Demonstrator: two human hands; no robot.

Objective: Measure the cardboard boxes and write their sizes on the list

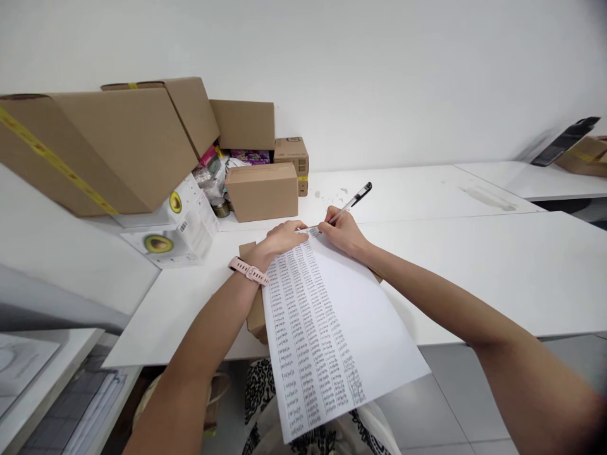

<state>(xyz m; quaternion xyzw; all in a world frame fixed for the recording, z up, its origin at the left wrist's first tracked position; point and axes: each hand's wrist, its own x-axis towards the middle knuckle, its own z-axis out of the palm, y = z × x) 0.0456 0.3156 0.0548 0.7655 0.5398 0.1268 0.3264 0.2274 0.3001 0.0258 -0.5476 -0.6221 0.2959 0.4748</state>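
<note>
A long white sheet of paper point(374, 335) carries columns of handwritten lines on its left side, with a blank right side. It lies over a brown cardboard box point(257, 319), and its lower end hangs past the table edge. At the paper's top left corner, my left hand point(284, 237) is closed on it, thumb on the written side. My right hand point(345, 232) grips a pen point(351, 203) with a clear barrel and black end, its tip down by the top rows of writing. The fingers partly hide the tip.
A white table point(455, 265) stands against the wall. Cardboard boxes point(262, 191) are at the back left, one large taped carton point(114, 145) resting on white avocado-printed boxes point(183, 234). A black device point(564, 140) and another carton point(588, 156) sit far right.
</note>
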